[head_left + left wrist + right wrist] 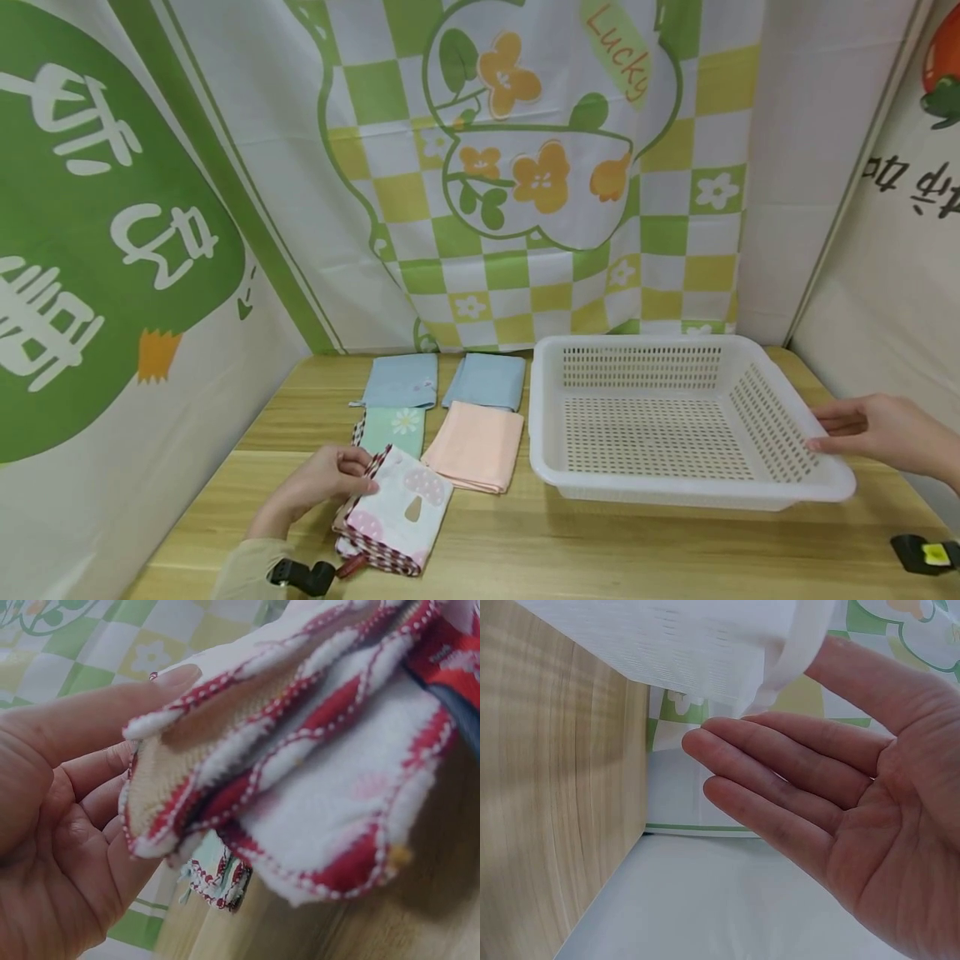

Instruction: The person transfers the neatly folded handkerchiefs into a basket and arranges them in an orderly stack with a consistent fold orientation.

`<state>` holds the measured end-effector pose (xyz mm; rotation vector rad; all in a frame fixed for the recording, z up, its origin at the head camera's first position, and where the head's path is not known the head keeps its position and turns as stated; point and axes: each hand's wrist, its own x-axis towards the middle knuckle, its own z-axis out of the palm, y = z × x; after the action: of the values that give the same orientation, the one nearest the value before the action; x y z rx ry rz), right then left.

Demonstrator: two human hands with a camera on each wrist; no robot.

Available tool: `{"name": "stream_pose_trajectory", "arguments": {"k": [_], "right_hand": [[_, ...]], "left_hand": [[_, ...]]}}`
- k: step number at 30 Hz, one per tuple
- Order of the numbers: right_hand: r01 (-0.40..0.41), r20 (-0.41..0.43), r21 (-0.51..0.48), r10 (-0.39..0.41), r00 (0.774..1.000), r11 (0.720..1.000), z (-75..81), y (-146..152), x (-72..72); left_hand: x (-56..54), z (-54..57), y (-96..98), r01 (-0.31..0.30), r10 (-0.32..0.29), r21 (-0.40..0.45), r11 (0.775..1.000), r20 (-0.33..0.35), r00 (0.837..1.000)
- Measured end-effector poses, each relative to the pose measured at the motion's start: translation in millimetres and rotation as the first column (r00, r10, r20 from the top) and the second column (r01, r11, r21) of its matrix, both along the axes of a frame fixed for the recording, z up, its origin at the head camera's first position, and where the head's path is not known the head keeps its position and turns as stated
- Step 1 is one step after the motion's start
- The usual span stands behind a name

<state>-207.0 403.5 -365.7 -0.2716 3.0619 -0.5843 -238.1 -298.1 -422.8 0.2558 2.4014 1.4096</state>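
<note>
At the lower left, my left hand (pixel 318 487) pinches a folded towel (pixel 405 508), white with pink mushrooms and a red-and-white checked edge. In the left wrist view the thumb lies on top of the towel's stitched layers (pixel 247 742), with the other fingers underneath. My right hand (pixel 881 437) holds the right rim of a white plastic basket (pixel 690 492), thumb over the rim and fingers below it. The right wrist view shows the basket's side (pixel 697 645) gripped near the thumb, the other fingers extended. Nothing lies inside the basket.
Left of the basket lie a peach folded cloth (pixel 476 446), a mint cloth with a daisy (pixel 393 429) and two blue folded cloths (pixel 401 379). All are on a wooden table (pixel 600 558). Printed curtains (pixel 540 283) hang behind and at both sides.
</note>
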Motion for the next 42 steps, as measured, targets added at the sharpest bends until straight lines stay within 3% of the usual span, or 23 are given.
{"name": "stream_pose_trajectory", "arguments": {"k": [11,31,42], "right_hand": [[0.005,0.017,0.008,-0.005,1.000,1.000,-1.6,0.8,0.7],[0.004,0.016,0.013,-0.004,1.000,1.000,-0.3,1.9,-1.4],[0.003,0.028,0.023,-0.004,1.000,1.000,6.9,-2.0,-0.9]], "left_hand": [[-1.8,3.5,2.2,0.006,-0.006,0.015,1.000,0.008,1.000],[0.7,19.1,7.6,0.049,-0.046,0.069,0.996,-0.042,0.998],[-1.2,27.6,9.4,0.025,-0.017,0.108,0.994,-0.079,0.997]]}}
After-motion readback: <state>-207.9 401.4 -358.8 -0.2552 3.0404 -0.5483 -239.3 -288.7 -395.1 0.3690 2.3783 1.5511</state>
